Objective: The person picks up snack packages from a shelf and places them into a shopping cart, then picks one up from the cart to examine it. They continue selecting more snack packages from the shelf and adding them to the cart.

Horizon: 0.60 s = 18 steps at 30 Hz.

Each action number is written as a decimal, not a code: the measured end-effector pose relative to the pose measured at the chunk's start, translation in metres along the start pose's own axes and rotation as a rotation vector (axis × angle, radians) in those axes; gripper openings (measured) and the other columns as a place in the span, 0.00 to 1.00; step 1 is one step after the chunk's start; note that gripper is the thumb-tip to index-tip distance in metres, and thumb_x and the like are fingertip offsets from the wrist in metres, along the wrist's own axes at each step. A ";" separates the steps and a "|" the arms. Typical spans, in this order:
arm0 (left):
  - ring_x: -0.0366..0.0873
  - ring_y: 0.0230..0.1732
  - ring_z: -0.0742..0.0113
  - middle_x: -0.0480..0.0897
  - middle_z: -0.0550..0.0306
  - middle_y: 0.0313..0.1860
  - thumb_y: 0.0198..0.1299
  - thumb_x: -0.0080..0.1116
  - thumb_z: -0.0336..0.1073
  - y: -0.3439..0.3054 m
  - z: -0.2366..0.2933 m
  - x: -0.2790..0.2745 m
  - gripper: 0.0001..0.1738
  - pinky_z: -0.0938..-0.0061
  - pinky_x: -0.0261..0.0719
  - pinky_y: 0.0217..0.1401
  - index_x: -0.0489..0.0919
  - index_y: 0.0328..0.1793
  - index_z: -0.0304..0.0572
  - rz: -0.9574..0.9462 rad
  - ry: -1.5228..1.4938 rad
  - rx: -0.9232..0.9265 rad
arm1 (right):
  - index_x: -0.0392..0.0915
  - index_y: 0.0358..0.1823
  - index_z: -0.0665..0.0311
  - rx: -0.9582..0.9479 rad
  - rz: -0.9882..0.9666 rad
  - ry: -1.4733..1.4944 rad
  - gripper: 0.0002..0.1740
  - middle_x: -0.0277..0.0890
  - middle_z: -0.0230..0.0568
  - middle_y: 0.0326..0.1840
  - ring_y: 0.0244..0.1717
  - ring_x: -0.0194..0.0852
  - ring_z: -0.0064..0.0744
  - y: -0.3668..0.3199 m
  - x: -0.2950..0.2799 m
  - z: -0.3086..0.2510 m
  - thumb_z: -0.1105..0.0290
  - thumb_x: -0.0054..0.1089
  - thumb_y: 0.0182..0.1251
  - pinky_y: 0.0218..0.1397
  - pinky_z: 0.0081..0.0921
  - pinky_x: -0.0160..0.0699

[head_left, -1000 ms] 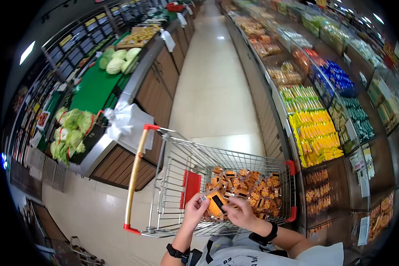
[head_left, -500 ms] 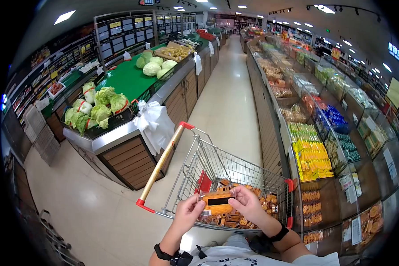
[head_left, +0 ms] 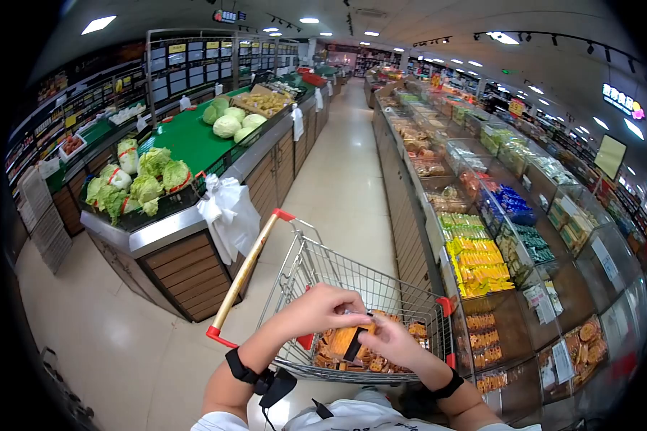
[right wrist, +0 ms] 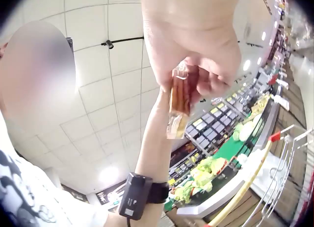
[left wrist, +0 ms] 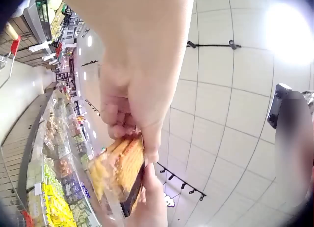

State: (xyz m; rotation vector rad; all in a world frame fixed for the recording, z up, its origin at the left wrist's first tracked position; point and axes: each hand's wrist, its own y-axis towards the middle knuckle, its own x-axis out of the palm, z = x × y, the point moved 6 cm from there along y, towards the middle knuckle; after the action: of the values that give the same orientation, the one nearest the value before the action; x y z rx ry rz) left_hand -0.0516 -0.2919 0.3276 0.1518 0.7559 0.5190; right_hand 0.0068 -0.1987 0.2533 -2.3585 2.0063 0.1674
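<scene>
Both hands hold a clear-wrapped snack packet (head_left: 343, 341), with orange-brown baked pieces inside and a black label across its face. My left hand (head_left: 329, 307) reaches over from above and pinches the upper end of the wrapper. At the other end my right hand (head_left: 393, 343) grips it with thumb and fingers. In the left wrist view the packet (left wrist: 122, 163) hangs tilted, its layered contents showing through the film. The right wrist view has the packet (right wrist: 180, 97) edge-on below the right hand (right wrist: 196, 55). Similar packets (head_left: 392, 363) lie in the cart beneath.
A wire shopping cart (head_left: 345, 266) with a yellow handle (head_left: 248, 273) stands before me. Glass-fronted snack bins (head_left: 478, 266) line the right side. On the left is a produce counter (head_left: 172, 223) with lettuce (head_left: 151, 179), cabbages (head_left: 227, 126) and white plastic bags (head_left: 230, 215). An aisle runs ahead.
The hands held the packet level by its two ends half a second ago. Now my left hand has swung over its top and the packet is tilted. The head view has risen since the first frame.
</scene>
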 end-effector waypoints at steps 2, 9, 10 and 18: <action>0.68 0.19 0.77 0.73 0.61 0.19 0.48 0.54 0.39 0.014 -0.010 -0.001 0.11 0.82 0.67 0.21 0.72 0.33 0.40 0.150 -0.150 -0.045 | 0.59 0.44 0.69 -0.042 0.105 0.161 0.17 0.66 0.34 0.34 0.27 0.66 0.17 0.001 -0.015 -0.012 0.70 0.48 0.55 0.28 0.13 0.68; 0.66 0.23 0.81 0.70 0.65 0.20 0.52 0.49 0.39 0.031 -0.050 0.043 0.12 0.86 0.65 0.26 0.67 0.30 0.37 0.173 -0.518 -0.153 | 0.58 0.43 0.71 -0.242 0.476 0.460 0.16 0.67 0.43 0.38 0.35 0.71 0.29 -0.010 -0.054 -0.030 0.73 0.47 0.55 0.34 0.20 0.74; 0.64 0.22 0.82 0.69 0.65 0.19 0.52 0.49 0.39 0.032 -0.052 0.046 0.12 0.86 0.64 0.24 0.67 0.28 0.37 0.194 -0.530 -0.159 | 0.57 0.44 0.72 -0.263 0.484 0.406 0.15 0.67 0.46 0.39 0.36 0.71 0.31 -0.010 -0.057 -0.026 0.71 0.44 0.57 0.35 0.22 0.74; 0.60 0.17 0.83 0.66 0.66 0.14 0.54 0.47 0.36 0.039 -0.052 0.048 0.10 0.86 0.58 0.18 0.65 0.25 0.38 0.285 -0.465 -0.132 | 0.57 0.43 0.72 -0.275 0.461 0.315 0.16 0.69 0.49 0.36 0.30 0.73 0.34 -0.015 -0.066 -0.010 0.64 0.34 0.62 0.34 0.23 0.73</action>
State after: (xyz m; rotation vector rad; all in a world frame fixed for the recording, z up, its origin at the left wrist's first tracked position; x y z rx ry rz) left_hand -0.0736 -0.2367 0.2729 0.2487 0.2441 0.7691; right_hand 0.0115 -0.1324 0.2702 -2.1213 2.8274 0.0920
